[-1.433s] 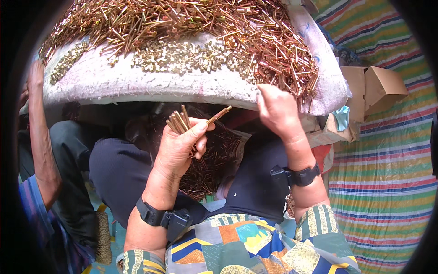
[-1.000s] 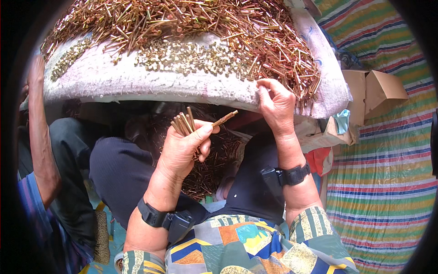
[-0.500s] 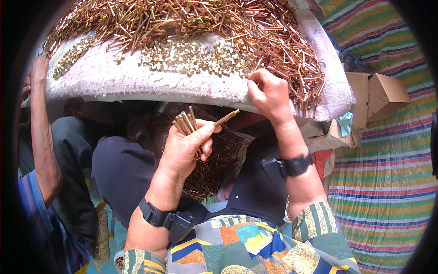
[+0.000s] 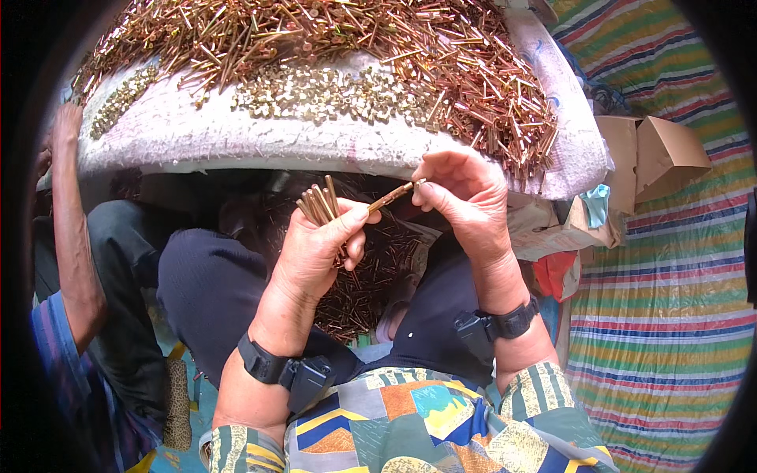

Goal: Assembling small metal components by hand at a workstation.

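Note:
My left hand (image 4: 309, 246) is closed round a bunch of thin copper-coloured metal bolts (image 4: 317, 202). One single bolt (image 4: 390, 197) sticks out to the right between its thumb and forefinger. At that bolt's tip, my right hand (image 4: 471, 197) pinches a small pale nut (image 4: 419, 183) between thumb and forefinger, its other fingers curled above. Whether the nut is threaded on, I cannot tell. Just beyond the hands, loose brass-coloured nuts (image 4: 335, 98) lie in a band on a white cloth-covered surface (image 4: 260, 143). A large heap of the same long bolts (image 4: 315, 31) spreads behind them.
At left, another person's forearm (image 4: 72, 213) reaches to the surface's edge. More bolts (image 4: 347, 303) lie low between my legs. Cardboard boxes (image 4: 670, 162) and a light-blue cloth (image 4: 596, 206) sit at right, beside a striped sheet (image 4: 662, 315).
My right hand has come back from the nuts toward me and now meets the tip of the single bolt. My left hand has hardly moved.

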Demonstrator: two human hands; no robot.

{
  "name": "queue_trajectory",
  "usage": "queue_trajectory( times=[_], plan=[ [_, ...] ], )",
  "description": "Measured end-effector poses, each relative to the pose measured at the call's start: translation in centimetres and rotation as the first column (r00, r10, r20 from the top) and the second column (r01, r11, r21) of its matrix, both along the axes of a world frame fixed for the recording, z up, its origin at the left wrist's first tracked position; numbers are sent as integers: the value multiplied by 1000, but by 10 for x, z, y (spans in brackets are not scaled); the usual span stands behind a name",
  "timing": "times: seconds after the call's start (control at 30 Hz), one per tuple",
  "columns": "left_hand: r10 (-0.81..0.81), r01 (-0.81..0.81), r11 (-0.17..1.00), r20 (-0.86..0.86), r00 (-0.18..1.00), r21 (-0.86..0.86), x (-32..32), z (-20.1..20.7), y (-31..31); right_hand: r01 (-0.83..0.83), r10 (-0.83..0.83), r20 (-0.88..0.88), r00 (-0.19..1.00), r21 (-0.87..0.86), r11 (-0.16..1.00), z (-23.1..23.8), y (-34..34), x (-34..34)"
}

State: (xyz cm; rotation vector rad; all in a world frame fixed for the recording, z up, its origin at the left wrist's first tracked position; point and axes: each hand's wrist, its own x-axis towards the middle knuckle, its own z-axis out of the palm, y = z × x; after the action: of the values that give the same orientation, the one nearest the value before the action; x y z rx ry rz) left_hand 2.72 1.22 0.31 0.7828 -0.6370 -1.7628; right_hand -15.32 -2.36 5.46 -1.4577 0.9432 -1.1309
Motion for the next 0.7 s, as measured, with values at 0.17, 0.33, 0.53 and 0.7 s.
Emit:
queue_trajectory(
  times=[0.17, 0.33, 0.53, 0.7],
  plan=[
    [-15, 15, 1000, 10, 1000, 0, -1, 0, 1, -27, 26, -36, 999, -30, 999, 0, 2, 2],
    [-14, 15, 1000, 31, 999, -27, 0, 0, 0, -32, 23, -151, 988, -53, 998, -3, -1, -1],
    [-60, 63, 996, 46, 997, -66, 3, -2, 1, -66, 83, -207, 975, 88, 994, -1, 1, -4],
    [-70, 77, 995, 93, 993, -67, 2, -1, 1, -56, 70, -256, 964, 61, 997, -9, 9, -12]
  ],
)
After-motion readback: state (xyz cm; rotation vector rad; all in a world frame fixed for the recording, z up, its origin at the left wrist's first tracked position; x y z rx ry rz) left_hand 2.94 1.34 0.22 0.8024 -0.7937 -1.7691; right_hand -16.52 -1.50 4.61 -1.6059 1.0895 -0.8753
